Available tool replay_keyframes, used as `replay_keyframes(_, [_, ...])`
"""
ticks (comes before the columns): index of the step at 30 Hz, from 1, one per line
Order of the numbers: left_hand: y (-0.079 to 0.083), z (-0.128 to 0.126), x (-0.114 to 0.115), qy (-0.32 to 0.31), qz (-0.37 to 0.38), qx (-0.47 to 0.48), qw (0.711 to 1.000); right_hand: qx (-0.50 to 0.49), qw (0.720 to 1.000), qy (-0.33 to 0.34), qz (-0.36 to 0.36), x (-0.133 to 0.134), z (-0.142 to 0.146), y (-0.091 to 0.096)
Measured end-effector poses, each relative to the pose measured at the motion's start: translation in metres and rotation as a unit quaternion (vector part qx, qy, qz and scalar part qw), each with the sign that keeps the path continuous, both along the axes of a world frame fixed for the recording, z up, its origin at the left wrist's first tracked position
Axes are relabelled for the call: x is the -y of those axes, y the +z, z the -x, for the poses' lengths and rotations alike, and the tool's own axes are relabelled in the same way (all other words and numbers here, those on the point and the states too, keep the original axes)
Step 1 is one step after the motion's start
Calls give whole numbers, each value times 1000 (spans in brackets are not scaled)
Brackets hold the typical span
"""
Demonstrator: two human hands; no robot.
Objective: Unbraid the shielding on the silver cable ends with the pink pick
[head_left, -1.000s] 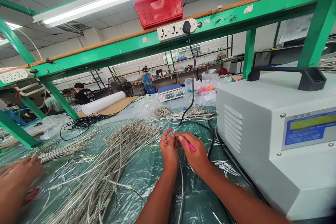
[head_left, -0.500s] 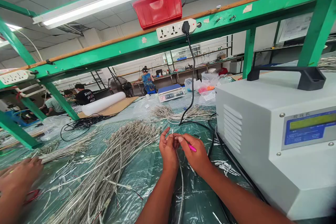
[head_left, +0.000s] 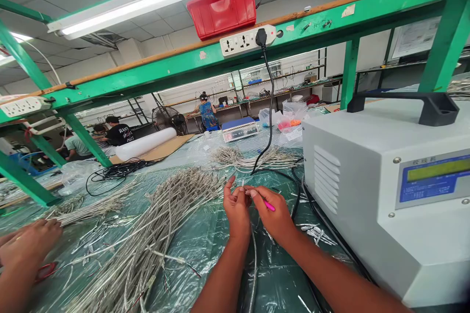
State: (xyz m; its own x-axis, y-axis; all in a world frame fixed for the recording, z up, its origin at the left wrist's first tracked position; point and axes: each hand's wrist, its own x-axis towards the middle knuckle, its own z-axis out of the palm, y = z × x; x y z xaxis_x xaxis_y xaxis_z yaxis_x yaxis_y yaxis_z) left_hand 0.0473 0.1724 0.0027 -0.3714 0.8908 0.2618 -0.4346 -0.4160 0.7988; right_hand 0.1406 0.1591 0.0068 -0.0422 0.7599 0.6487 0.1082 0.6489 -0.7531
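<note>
We log the two hands close together above the green-tinted plastic sheeting [head_left: 205, 274] on the bench. The left hand [head_left: 237, 210] is raised with its fingers curled inward, and the right hand [head_left: 273, 212] sits just beside it, fingertips almost meeting those of the left. The right fingers are clamped on a pink pen-like tool [head_left: 269, 206], most of it hidden in the grip. A braided cable [head_left: 253, 264] lies on the sheeting and runs up behind the left wrist to the hands. This is where we lose sight of it (a thin pale wire tip [head_left: 243, 183] shows between the hands), so we cannot tell whether the left fingers are clamped on it.

Left of the hands lies a large bundle of braided cables [head_left: 154, 225]. Beyond them is a smaller bundle [head_left: 249, 159]. On the right stands a grey bench machine [head_left: 367, 205] with a blue-framed display [head_left: 435, 178]. A co-worker's hand [head_left: 29, 244] rests at the lower left, near red-handled scissors [head_left: 46, 272]. Ahead are a digital scale [head_left: 239, 129] and a black power cord [head_left: 270, 107] hanging from a power strip [head_left: 247, 40] on a green shelf frame [head_left: 176, 66].
</note>
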Motion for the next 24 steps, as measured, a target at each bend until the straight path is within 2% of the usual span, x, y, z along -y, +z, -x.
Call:
replay_keyframes(11, [1,-2,2,11,-4,-19,1000,-11,1000,-5,-21,-1,3,-2])
replay_keyframes(24, [0,-1,-1,-22,12,-2,1000,-10,999,-18,-27,-3,1,-2])
